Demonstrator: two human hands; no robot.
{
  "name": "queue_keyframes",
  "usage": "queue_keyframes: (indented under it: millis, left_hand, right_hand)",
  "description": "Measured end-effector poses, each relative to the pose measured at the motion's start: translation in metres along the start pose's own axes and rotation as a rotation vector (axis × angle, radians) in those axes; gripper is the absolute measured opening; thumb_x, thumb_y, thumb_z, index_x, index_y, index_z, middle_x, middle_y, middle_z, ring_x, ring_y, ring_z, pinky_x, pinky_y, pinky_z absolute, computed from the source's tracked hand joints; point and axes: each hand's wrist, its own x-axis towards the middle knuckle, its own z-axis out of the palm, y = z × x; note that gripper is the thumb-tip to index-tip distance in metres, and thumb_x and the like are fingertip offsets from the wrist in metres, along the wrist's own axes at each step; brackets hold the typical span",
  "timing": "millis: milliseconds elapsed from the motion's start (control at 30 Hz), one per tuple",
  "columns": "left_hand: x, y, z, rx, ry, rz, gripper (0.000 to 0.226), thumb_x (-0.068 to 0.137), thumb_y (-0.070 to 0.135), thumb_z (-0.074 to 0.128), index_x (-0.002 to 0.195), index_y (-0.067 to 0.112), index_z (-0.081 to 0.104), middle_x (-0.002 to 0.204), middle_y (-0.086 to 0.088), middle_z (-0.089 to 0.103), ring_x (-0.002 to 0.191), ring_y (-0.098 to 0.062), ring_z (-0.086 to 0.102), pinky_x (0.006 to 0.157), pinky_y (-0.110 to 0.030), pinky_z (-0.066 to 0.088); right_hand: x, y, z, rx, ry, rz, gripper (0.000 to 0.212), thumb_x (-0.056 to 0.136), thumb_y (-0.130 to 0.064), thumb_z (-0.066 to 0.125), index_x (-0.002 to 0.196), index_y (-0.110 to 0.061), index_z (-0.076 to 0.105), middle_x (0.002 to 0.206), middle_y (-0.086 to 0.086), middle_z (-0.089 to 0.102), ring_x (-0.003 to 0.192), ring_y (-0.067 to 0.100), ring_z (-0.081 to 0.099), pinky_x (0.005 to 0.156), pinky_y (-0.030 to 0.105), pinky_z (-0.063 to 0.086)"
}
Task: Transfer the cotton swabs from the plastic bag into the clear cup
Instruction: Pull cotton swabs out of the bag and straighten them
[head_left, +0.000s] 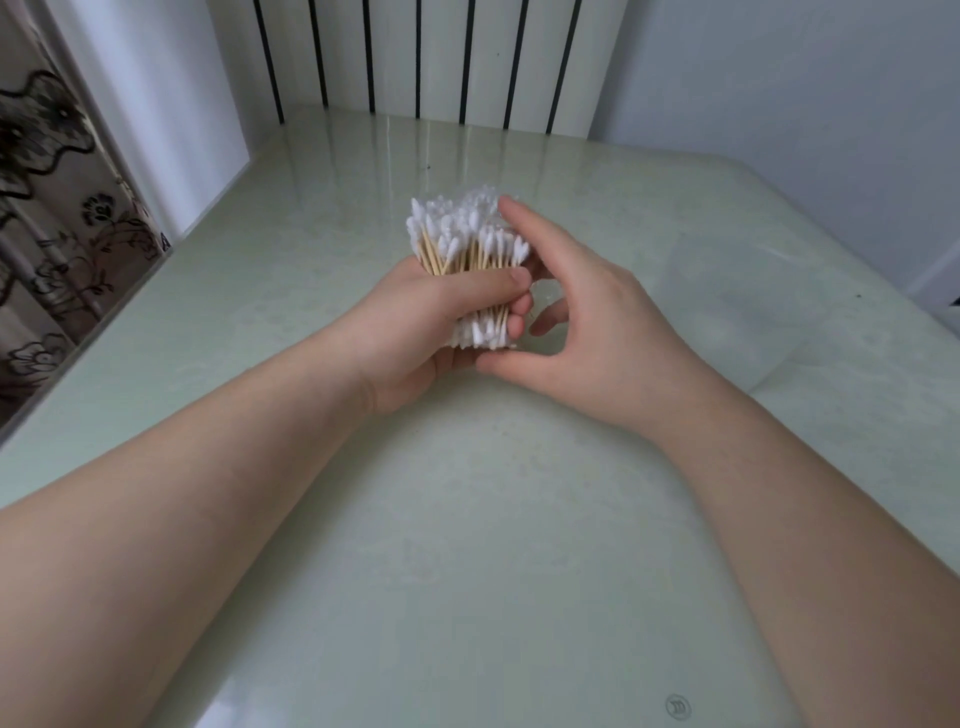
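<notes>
We note the left hand (415, 332) in a closed grip mid-shaft on the cotton swab bundle (467, 254), long axis roughly upright. The right hand (587, 322), grip wide, brackets both tip ends. Clear cup apparently behind the grip; uncertain.

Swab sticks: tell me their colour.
Light tan, like wood or bamboo, with white cotton tips; the swabs show best in the head view.

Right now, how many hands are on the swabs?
2: left hand wraps the swabs mid-bundle; right hand touches their top and bottom ends.
</notes>
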Motion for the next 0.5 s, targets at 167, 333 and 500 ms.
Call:
queue_keyframes:
  millis: [167,333,500]
  left_hand:
    - [0.005,0.003,-0.006,0.053,0.238,0.105,0.015,0.096,0.019,0.067,0.083,0.019,0.06,0.065,0.002,0.058,0.059,-0.011,0.057,0.06,-0.026,0.044]
    - [0.009,0.0,-0.012,0.058,0.355,0.085,0.017,0.094,0.023,0.07,0.08,0.022,0.061,0.064,0.002,0.062,0.061,-0.012,0.059,0.062,-0.029,0.042]
    - [0.014,-0.006,-0.013,0.061,0.367,0.064,0.011,0.091,0.021,0.074,0.086,0.021,0.065,0.067,0.001,0.064,0.061,-0.015,0.061,0.055,-0.024,0.044]
  right_hand:
    - [0.003,0.012,0.003,-0.092,0.148,0.08,0.046,0.083,-0.027,0.072,0.128,-0.028,0.062,0.106,-0.011,0.073,0.099,0.01,0.066,0.093,0.035,0.053]
    - [0.012,0.023,0.013,-0.183,0.177,0.169,0.036,0.089,-0.031,0.067,0.124,-0.024,0.067,0.114,-0.001,0.074,0.103,0.019,0.07,0.097,0.036,0.052]
    - [0.025,0.024,0.033,-0.287,0.162,0.175,0.038,0.085,-0.049,0.066,0.117,-0.029,0.069,0.108,0.0,0.073,0.102,0.025,0.066,0.084,0.031,0.051]
